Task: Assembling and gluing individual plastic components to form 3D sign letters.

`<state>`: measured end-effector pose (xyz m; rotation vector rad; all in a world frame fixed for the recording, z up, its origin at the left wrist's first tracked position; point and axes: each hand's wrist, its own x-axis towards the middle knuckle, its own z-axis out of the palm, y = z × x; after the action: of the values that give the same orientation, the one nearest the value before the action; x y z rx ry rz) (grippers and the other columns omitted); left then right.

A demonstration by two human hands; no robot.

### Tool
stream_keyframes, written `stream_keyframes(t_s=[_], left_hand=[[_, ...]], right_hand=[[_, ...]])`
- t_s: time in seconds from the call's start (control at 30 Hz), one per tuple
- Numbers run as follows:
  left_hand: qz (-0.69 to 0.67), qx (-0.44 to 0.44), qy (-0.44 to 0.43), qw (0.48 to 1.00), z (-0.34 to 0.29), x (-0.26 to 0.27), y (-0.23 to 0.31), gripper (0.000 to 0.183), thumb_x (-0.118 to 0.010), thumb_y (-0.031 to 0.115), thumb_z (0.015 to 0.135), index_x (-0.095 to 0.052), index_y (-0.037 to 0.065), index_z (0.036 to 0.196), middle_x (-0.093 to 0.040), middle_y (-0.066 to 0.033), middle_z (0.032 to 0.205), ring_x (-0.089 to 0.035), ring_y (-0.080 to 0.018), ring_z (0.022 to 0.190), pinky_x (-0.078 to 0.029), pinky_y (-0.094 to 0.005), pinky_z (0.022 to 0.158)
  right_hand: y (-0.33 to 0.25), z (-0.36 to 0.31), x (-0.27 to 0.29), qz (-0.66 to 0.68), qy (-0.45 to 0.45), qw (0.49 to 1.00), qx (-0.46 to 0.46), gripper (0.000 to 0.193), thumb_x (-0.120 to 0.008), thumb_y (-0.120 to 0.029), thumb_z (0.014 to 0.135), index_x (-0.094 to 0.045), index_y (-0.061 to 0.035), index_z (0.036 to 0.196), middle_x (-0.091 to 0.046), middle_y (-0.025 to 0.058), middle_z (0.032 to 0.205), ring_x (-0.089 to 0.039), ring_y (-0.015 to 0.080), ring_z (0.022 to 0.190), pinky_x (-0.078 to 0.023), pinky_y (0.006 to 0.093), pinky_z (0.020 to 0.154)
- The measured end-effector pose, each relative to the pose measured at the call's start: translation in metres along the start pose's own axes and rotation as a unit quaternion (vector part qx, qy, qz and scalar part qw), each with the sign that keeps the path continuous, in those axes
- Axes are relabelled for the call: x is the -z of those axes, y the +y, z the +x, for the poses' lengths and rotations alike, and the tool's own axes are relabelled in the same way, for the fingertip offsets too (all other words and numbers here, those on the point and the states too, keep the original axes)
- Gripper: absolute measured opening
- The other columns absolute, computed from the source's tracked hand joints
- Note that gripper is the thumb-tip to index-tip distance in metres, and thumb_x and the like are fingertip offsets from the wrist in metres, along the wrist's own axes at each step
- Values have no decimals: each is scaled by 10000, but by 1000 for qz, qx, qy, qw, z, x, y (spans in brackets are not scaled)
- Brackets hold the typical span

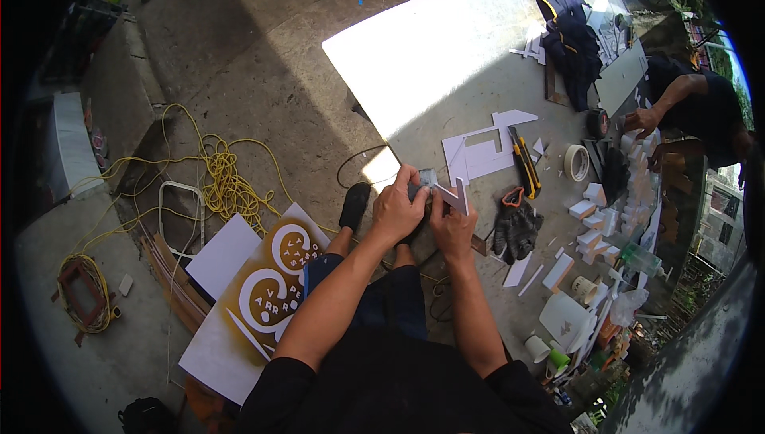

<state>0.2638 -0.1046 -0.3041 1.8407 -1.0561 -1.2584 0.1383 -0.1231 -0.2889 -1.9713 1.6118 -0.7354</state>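
My left hand [396,209] is closed around a small grey block-like piece [428,176], whose exact kind I cannot make out. Close beside it, my right hand [456,231] grips a white cut-out piece [460,197] with a narrow upright arm. The two hands meet over the table's near edge, and the grey piece is against or very near the white one. Just right of my right hand lies a dark work glove [516,231] with an orange cuff. Beyond it are a yellow and black utility knife [523,164] and a cut white sheet [480,151].
On the table [430,59] are a tape roll [576,162], several white blocks [591,235], paper cups [537,348] and dark clothing [567,35]. Another person's hand [642,121] reaches in at right. Yellow cable [227,175] and a stencilled board [215,354] lie at left.
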Motion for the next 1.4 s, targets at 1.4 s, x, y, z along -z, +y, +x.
stream_keyframes(t_s=[1.4], left_hand=[[-9, -13, 10, 1000, -2, -5, 3, 267, -632, 232, 864, -465, 128, 1044, -648, -159, 803, -644, -432, 788, -473, -505, 657]], right_hand=[[7, 16, -7, -35, 30, 998, 47, 91, -689, -51, 856, -623, -17, 803, -597, 116, 631, -583, 285, 508, -444, 385, 480]])
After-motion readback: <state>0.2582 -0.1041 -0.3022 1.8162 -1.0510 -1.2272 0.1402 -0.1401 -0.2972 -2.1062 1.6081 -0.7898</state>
